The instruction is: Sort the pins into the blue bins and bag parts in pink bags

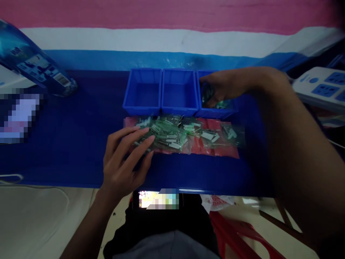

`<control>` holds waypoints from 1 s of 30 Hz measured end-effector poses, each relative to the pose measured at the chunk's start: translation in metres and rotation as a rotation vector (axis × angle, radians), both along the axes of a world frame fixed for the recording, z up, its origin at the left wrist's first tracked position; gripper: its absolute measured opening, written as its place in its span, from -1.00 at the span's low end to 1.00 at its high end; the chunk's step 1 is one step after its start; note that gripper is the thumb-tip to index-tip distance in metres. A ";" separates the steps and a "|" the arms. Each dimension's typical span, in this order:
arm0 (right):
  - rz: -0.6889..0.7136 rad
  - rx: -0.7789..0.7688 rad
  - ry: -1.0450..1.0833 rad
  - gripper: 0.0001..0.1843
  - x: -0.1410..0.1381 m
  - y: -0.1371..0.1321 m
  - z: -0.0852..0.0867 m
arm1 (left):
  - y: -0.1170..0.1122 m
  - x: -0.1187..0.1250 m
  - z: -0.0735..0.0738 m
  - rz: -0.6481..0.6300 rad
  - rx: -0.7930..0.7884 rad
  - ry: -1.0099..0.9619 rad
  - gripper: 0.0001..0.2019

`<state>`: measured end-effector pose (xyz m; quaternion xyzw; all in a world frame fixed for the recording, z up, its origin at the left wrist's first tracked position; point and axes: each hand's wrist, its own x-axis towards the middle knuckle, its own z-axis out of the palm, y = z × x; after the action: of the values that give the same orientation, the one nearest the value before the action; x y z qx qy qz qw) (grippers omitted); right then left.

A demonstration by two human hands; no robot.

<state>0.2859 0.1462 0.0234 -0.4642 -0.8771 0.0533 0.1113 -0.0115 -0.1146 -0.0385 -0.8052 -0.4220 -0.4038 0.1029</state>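
Observation:
A pile of small clear packets with green and white parts (183, 135) lies on a red sheet (215, 147) on the blue table. My left hand (125, 158) rests flat on the pile's left end, fingers stretched out. My right hand (222, 86) reaches into the rightmost of three blue bins (215, 111), fingers curled round a clear packet (207, 94) with green contents. The left bin (142, 91) and the middle bin (179, 91) look empty.
A blue box (35, 64) leans at the far left. A white power strip (320, 86) sits at the right. Below the table edge (188, 190) are a lit phone (157, 199) on my lap and a red chair (237, 230).

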 end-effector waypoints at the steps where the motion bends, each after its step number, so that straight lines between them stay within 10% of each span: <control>1: 0.060 -0.117 -0.081 -0.21 -0.001 -0.003 0.005 | 0.000 0.000 0.000 0.004 0.000 -0.010 -0.59; 5: 0.170 -0.286 -0.282 -0.29 0.012 -0.012 0.037 | 0.000 0.000 0.000 0.046 0.012 -0.055 -0.61; 11: 0.380 0.188 0.025 -0.33 -0.005 -0.072 0.080 | -0.001 -0.003 -0.003 0.127 0.048 -0.148 -0.66; 15: 0.668 0.229 0.286 -0.84 -0.065 -0.115 0.052 | 0.000 -0.005 -0.003 0.208 0.011 -0.184 -0.58; 20: 0.744 0.290 0.248 -0.80 -0.080 -0.128 0.008 | 0.005 -0.004 -0.003 0.106 -0.117 -0.125 -0.46; 30: 0.259 0.352 0.136 -0.61 0.003 -0.169 -0.023 | 0.007 -0.003 -0.005 -0.109 -0.201 0.056 -0.44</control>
<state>0.2890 -0.0231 0.0001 -0.3166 -0.9156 -0.0556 0.2416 -0.0145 -0.1077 -0.0431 -0.8441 -0.4128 -0.3419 0.0113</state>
